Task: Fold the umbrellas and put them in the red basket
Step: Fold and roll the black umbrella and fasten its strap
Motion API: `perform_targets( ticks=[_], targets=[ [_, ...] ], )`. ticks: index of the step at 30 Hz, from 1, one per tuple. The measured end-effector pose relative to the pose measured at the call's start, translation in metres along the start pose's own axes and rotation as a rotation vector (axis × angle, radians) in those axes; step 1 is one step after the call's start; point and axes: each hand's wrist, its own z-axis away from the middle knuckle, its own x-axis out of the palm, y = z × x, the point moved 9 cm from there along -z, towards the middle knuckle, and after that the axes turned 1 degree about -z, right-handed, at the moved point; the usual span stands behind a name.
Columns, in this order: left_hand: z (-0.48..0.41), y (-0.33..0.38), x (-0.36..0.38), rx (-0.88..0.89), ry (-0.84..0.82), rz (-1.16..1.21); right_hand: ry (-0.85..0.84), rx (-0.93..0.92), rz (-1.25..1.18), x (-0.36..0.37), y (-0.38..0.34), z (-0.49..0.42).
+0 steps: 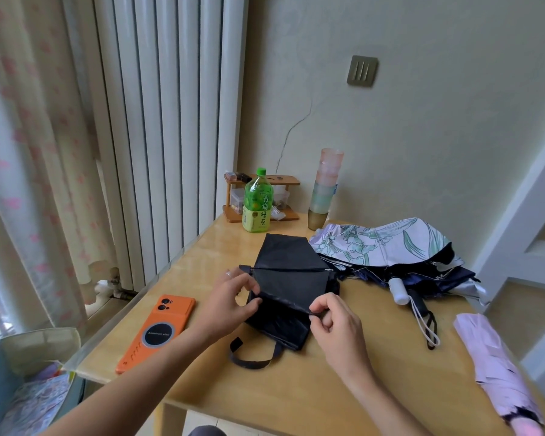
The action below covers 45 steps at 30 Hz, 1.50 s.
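A black umbrella point(288, 278) lies collapsed in the middle of the wooden table point(296, 382), one canopy panel spread flat toward the wall and its strap loop trailing toward me. My left hand point(230, 297) pinches the left end of a folded canopy edge. My right hand point(334, 316) pinches the right end of the same edge. A floral white-and-navy umbrella point(387, 247) lies unfolded at the back right with its white handle point(398, 289) pointing toward me. A folded pink umbrella point(497, 369) lies at the right edge. No red basket is in view.
An orange phone point(158, 332) lies left of the black umbrella. A green tea bottle point(258, 202), a small wooden shelf point(274, 199) and stacked plastic cups point(324, 187) stand at the back by the wall. A radiator and curtain are on the left.
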Motion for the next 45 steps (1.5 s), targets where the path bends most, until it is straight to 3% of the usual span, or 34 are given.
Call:
perform_targets(
  ticks=[3, 13, 20, 28, 35, 40, 45],
  targets=[
    [0.004, -0.010, 0.008, -0.126, -0.083, 0.101, -0.055, -0.021, 0.000, 0.007, 0.001, 0.003],
    [0.011, -0.003, 0.012, -0.452, -0.126, 0.492, -0.127, -0.066, 0.105, 0.015, 0.002, 0.005],
    [0.010, -0.005, 0.016, -0.665, -0.161, 0.549, -0.141, -0.109, 0.167, 0.016, -0.005, 0.006],
    [0.022, -0.007, 0.023, -0.880, -0.153, 0.682, -0.031, -0.140, 0.322, 0.003, -0.015, 0.009],
    [0.028, -0.004, 0.021, -0.935, -0.188, 0.744, 0.002, -0.314, 0.460, 0.003, -0.032, 0.015],
    [0.030, -0.008, 0.022, -0.926, -0.206, 0.719, -0.065, -0.249, 0.366, 0.009, -0.021, 0.022],
    [0.038, -0.012, 0.023, -0.979, -0.239, 0.689, -0.084, -0.030, 0.017, 0.005, -0.004, 0.017]
  ],
)
